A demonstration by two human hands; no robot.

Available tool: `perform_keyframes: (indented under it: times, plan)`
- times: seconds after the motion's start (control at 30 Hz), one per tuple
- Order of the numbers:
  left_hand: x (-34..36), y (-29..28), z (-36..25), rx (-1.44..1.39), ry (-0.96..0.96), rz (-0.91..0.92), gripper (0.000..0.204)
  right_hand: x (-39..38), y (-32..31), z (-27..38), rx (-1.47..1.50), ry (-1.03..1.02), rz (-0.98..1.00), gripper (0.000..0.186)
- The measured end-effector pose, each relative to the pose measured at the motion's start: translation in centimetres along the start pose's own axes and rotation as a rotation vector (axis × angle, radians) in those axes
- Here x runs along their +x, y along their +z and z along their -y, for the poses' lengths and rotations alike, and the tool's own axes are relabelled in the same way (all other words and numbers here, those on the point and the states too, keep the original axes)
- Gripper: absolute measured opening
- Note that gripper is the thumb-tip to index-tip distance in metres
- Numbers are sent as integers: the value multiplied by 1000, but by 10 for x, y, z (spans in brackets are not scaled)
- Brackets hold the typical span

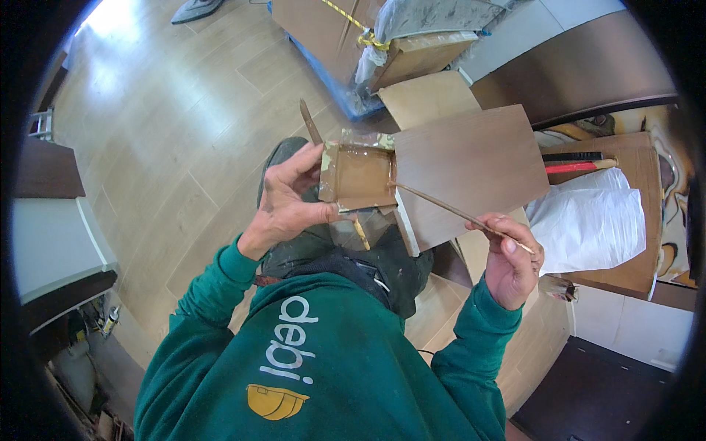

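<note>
My left hand (283,202) grips a small square cardboard tray (329,176) by its left side, thumb along the near edge. Brown liquid lies in the tray, and greenish patches mark its rim. A pointed brown stick (309,121) juts out beyond my left fingers, and a yellowish stick end (360,231) shows below the tray; whether they are one piece is hidden. Between the fingers of my right hand (511,264) is a thin paintbrush (445,205), its tip at the tray's right inner edge. A brown wooden panel (474,169) lies right beside the tray, under the brush.
Cardboard flaps (430,95) stick out behind the panel. White plastic sheeting (592,220) and red and black-handled tools (573,167) rest on cardboard at right. Below them is a brown-smeared clear container (557,287). Large wrapped boxes (323,37) stand on a blue base at the back.
</note>
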State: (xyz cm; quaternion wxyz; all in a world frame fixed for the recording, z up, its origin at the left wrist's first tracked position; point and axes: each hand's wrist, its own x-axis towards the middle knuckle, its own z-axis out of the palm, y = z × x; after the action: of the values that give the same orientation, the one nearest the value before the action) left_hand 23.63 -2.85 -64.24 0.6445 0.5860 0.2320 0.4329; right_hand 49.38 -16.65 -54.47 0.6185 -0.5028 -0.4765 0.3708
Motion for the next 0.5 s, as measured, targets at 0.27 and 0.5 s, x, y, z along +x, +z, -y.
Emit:
perform_keyframes:
  times: [0.27, 0.5]
  plan:
    - [-14, -19, -15, -66, 78, -174, 77, 5, -38, -47, 176, 99, -221, 27]
    - [-46, -59, -15, 122, 106, -367, 79, 3, -55, -133, -101, 279, -246, 26]
